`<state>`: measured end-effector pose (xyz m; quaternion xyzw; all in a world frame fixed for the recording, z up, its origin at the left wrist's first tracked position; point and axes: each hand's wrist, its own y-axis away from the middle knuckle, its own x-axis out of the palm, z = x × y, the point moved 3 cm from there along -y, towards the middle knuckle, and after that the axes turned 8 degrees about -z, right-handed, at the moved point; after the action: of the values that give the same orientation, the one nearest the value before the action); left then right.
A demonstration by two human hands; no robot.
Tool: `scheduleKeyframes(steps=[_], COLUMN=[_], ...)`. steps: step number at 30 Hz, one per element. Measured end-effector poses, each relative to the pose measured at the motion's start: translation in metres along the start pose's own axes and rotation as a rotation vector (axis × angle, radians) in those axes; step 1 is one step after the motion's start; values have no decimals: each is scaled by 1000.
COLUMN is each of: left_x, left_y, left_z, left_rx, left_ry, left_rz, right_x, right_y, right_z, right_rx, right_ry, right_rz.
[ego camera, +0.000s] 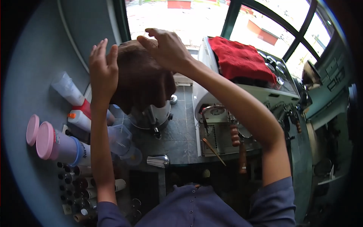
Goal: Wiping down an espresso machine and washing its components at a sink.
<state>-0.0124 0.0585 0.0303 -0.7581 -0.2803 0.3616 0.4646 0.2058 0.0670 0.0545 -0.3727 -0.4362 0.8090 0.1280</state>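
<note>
A large dark brown object, like a crumpled bag or cover (pixel 141 76), rises in front of me; its material is too dark to tell. Below it, partly hidden, is a metal appliance (pixel 163 113) with black fittings. My left hand (pixel 104 66) is upright along the object's left side, fingers pointing up and thumb apart. Over its upper right side is my right hand (pixel 167 49), fingers spread and bent to the left. Neither hand visibly grips it; whether the palms touch it cannot be told.
An espresso machine (pixel 200 113) with a red towel (pixel 239 58) on top stands right. A steel cup (pixel 158 161) lies on the tiled counter (pixel 175 133). Pink-lidded tubs (pixel 62 142), clear plastic containers (pixel 120 139) and several bottles (pixel 88 181) occupy the left.
</note>
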Motion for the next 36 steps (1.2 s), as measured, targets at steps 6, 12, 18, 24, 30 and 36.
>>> scheduleKeyframes(steps=[6, 12, 18, 24, 30, 36], left_x=[-41, -56, -42, -42, 6, 108], left_y=[74, 160, 257, 310, 395, 444], left_z=[-154, -225, -292, -391, -519, -553], left_rx=[92, 6, -209, -274, -535, -544], left_ry=[635, 1094, 1353, 1337, 738, 170], left_rz=[5, 366, 754, 963, 1060, 824], right_x=[-167, -305, -425, -509, -531, -512], right_y=[75, 181, 310, 459, 584, 583], right_z=[52, 66, 30, -72, -208, -266], right_rx=[88, 325, 943, 1416, 1318, 975], right_ry=[-147, 68, 58, -182, 98, 246], right_rz=[121, 18, -152, 14, -196, -104])
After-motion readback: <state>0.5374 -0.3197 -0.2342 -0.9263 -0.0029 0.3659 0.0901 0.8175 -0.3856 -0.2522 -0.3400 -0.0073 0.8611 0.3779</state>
